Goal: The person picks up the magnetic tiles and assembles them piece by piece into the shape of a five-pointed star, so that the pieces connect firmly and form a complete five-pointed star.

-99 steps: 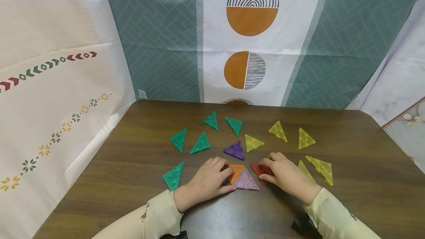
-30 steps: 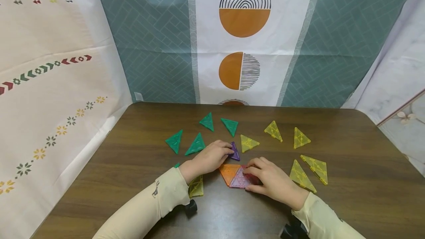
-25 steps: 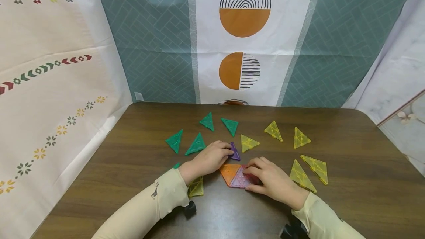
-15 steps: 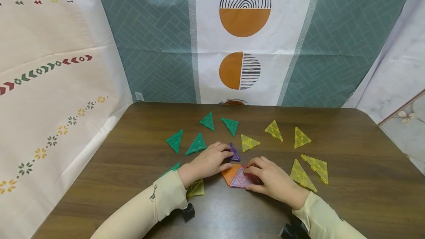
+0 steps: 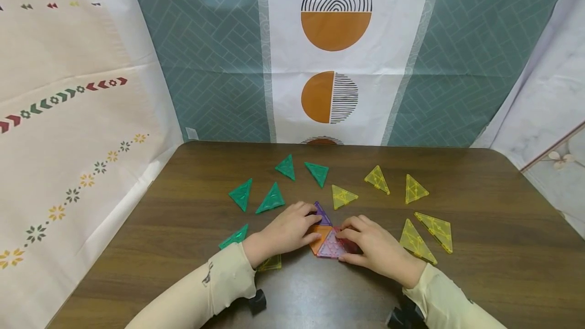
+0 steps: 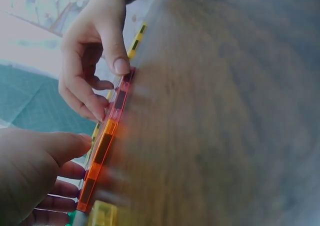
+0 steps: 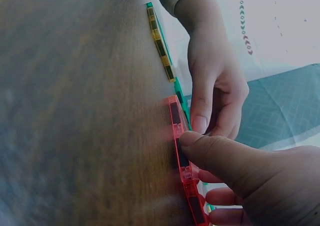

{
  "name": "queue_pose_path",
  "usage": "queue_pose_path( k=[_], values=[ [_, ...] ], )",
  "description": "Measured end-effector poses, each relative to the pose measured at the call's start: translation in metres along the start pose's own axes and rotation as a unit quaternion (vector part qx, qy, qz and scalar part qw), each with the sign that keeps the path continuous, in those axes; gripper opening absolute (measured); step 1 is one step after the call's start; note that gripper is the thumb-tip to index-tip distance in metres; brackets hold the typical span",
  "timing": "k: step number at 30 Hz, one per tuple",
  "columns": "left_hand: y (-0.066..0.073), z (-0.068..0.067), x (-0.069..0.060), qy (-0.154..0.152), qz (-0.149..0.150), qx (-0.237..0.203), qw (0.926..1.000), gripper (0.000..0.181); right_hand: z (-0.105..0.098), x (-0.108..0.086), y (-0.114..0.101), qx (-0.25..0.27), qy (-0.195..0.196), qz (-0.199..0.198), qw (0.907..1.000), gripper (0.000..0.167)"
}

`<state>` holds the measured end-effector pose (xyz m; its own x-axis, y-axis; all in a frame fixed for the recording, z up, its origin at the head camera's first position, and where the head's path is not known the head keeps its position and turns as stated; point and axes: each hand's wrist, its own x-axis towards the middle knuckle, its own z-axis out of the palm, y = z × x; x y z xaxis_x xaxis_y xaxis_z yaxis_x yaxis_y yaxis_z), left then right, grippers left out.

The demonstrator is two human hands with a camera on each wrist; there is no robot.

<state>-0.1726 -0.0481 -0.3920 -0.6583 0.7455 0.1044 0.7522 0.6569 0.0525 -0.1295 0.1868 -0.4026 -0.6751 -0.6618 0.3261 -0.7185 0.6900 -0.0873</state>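
Observation:
In the head view, the fingertips of my left hand (image 5: 285,230) touch the purple triangle (image 5: 323,215), and its thumb lies at the orange triangle (image 5: 318,240). The purple tile stands against the orange one's far edge. Beside the orange tile lies a pink triangle (image 5: 332,247). My right hand (image 5: 377,251) grips the red triangle, mostly hidden under its fingers, at the pink tile's right side. The red tile's edge (image 7: 196,206) shows in the right wrist view, next to the pink tile's edge (image 7: 176,123). The left wrist view shows the orange edge (image 6: 102,148) near my left thumb.
Several green triangles (image 5: 271,198) lie at the back left, one (image 5: 234,237) beside my left wrist. Several yellow triangles (image 5: 414,190) lie at the back and right; another yellow piece (image 5: 270,264) is partly under my left wrist. A fabric backdrop rises behind the table (image 5: 480,192).
My left hand went from the orange tile to the purple one and drew it nearer, against the orange tile. My right hand brought the red tile left against the pink one and has stayed there.

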Motion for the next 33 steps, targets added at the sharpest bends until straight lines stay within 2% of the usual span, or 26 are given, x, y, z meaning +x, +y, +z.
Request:
queue_pose_path(
  k=[7,10,14,18,22,28,33],
  values=[
    [0.005,0.004,-0.007,0.008,-0.001,0.034,0.9994,0.06,0.0,0.0,-0.001,0.003,-0.002,0.001,1.0,0.037],
    [0.008,0.003,-0.01,0.012,0.01,0.024,0.9996,0.065,0.001,0.0,-0.001,0.006,-0.001,0.001,1.0,0.036],
    [0.01,0.002,-0.013,0.0,0.023,0.007,0.9997,0.072,0.001,0.0,-0.001,0.006,-0.001,0.001,1.0,0.036],
    [0.012,0.002,-0.014,-0.018,0.022,0.008,0.9996,0.072,0.0,-0.001,-0.001,0.005,-0.004,0.004,1.0,0.035],
    [0.012,0.003,-0.014,-0.019,0.017,0.007,0.9997,0.069,0.0,0.0,-0.001,0.003,-0.007,0.007,0.9999,0.036],
    [0.009,0.009,-0.015,-0.008,0.013,-0.019,0.9997,0.068,-0.005,0.002,-0.002,0.012,-0.015,0.005,0.9998,0.035],
    [0.008,0.013,-0.016,0.015,0.022,-0.019,0.9995,0.067,-0.015,0.002,-0.002,0.038,-0.044,0.02,0.9981,0.03]
  ],
)
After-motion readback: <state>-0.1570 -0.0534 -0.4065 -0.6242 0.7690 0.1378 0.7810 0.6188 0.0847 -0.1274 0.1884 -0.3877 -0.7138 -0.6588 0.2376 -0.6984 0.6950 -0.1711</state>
